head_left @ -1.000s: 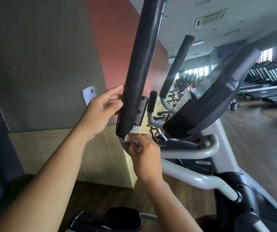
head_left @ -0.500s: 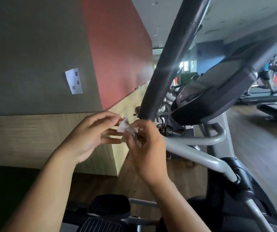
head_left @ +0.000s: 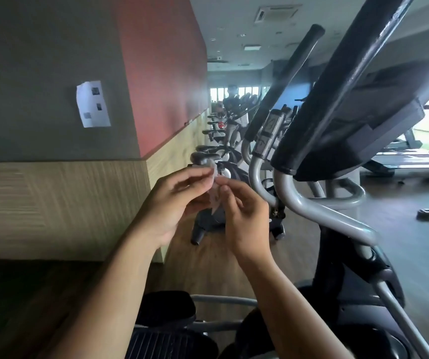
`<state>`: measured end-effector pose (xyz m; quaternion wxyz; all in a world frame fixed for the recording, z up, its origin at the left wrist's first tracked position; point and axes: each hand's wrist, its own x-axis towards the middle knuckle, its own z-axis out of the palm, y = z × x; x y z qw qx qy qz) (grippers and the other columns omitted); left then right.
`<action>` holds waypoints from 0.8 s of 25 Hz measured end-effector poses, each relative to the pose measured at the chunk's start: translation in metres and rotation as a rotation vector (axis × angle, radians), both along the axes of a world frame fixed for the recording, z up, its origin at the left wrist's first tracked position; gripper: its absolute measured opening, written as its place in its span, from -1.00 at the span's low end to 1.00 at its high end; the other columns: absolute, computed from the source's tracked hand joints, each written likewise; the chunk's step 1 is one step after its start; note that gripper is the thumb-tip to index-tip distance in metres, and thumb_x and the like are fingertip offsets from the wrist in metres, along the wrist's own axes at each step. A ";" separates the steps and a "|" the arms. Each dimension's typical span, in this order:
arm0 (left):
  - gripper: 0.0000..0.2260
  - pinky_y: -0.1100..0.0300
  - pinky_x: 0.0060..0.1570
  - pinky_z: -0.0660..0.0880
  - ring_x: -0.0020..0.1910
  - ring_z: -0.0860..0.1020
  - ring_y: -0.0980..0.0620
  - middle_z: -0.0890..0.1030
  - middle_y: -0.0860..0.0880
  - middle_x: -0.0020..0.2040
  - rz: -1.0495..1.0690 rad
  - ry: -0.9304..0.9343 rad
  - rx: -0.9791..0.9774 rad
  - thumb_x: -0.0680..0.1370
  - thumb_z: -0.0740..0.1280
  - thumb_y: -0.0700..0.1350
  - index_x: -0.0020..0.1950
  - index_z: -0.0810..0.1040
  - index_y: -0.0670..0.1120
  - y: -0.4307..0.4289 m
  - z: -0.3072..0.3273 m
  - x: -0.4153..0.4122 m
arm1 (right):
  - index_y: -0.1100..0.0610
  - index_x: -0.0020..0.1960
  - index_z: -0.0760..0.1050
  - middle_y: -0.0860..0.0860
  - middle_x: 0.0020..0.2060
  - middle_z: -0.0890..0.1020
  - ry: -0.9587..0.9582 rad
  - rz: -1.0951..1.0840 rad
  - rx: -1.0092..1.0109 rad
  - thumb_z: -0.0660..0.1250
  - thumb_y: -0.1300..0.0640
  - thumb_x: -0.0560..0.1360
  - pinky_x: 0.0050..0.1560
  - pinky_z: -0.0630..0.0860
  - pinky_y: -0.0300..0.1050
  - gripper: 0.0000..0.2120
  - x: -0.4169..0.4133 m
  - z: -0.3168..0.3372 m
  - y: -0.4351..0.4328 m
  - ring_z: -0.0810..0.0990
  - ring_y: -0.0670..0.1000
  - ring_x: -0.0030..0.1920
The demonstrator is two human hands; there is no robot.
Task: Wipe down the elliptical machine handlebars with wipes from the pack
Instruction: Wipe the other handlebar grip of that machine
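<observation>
**Both hands hold a small wipe beside the handlebar**

In the middle of the frame the left hand (head_left: 179, 200) and the right hand (head_left: 244, 218) meet in front of the person. Between them is the wipe (head_left: 214, 203), a small, white and crumpled piece. The left hand pinches its upper edge with the thumb and the fingertips, and its other fingers are bent. The right hand holds the lower part with curled fingers, its back turned to the camera. The wipe touches only the hands. It is near the machine but apart from it.

To the right of the hands a thick black handlebar (head_left: 337, 81) goes up, tilted, to the upper right of the frame. Its lower end sits on a bent silver tube (head_left: 311, 208). A second black handlebar (head_left: 285, 81) stands behind it, more to the center. The dark console (head_left: 379, 110) fills the right side, partly behind the near handlebar. At the bottom center there is a black pedal (head_left: 166, 309) under the forearms.

In the upper left, a white paper (head_left: 93, 103) hangs on the grey wall (head_left: 39, 60). Far back in the center, a person (head_left: 231, 99) stands beside a row of bikes (head_left: 213, 151).
</observation>
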<state>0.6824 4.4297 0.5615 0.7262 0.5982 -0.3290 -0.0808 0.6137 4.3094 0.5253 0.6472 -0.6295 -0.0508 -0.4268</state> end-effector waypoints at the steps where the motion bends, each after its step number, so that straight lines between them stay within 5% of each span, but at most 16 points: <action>1: -0.82 0.04 0.03 0.64 0.03 0.68 -0.04 0.72 -0.07 0.01 -0.011 -0.001 -0.022 0.44 0.44 -0.13 0.00 0.74 0.03 -0.002 0.000 0.006 | 0.18 0.13 0.64 0.00 -0.07 0.74 0.003 0.003 -0.005 0.27 0.29 0.62 0.02 0.61 -0.19 -0.81 0.006 0.001 0.000 0.71 0.00 -0.02; 8: -0.81 -0.12 0.15 0.61 -0.02 0.67 -0.04 0.72 -0.01 -0.08 0.050 -0.080 -0.112 0.48 0.44 -0.28 -0.04 0.72 0.00 -0.036 0.005 0.059 | 0.16 0.18 0.58 0.01 -0.01 0.69 -0.029 -0.139 -0.121 0.18 0.43 0.58 -0.01 0.55 -0.30 -0.67 0.058 0.008 -0.027 0.66 -0.09 -0.01; 14: -0.86 -0.18 0.11 0.62 -0.07 0.68 -0.08 0.72 -0.01 -0.09 0.068 -0.312 0.005 0.50 0.49 -0.15 0.00 0.72 0.07 -0.078 0.023 0.109 | 0.07 0.12 0.55 -0.47 -0.15 0.55 0.037 -0.402 -0.064 0.22 0.29 0.62 -0.23 0.46 -0.47 -0.80 0.082 0.008 -0.056 0.56 -0.38 -0.21; 18: -0.84 0.27 -0.05 0.53 -0.08 0.62 0.25 0.67 0.15 0.00 0.152 -0.648 0.211 0.56 0.44 -0.11 0.10 0.67 0.10 -0.119 0.038 0.141 | -0.07 0.14 0.53 -0.54 -0.03 0.43 0.124 -0.576 -0.094 0.25 0.15 0.61 0.06 0.52 -0.16 -0.82 0.099 0.001 -0.071 0.52 -0.31 0.06; 20: -0.85 0.48 -0.15 0.42 -0.11 0.58 0.33 0.65 0.18 -0.04 0.136 -0.761 0.238 0.56 0.43 -0.12 0.12 0.67 0.03 -0.137 0.046 0.150 | -0.08 0.20 0.51 -0.45 -0.06 0.46 0.167 -0.644 -0.059 0.27 0.11 0.62 0.01 0.46 -0.25 -0.80 0.108 0.002 -0.080 0.53 -0.31 0.02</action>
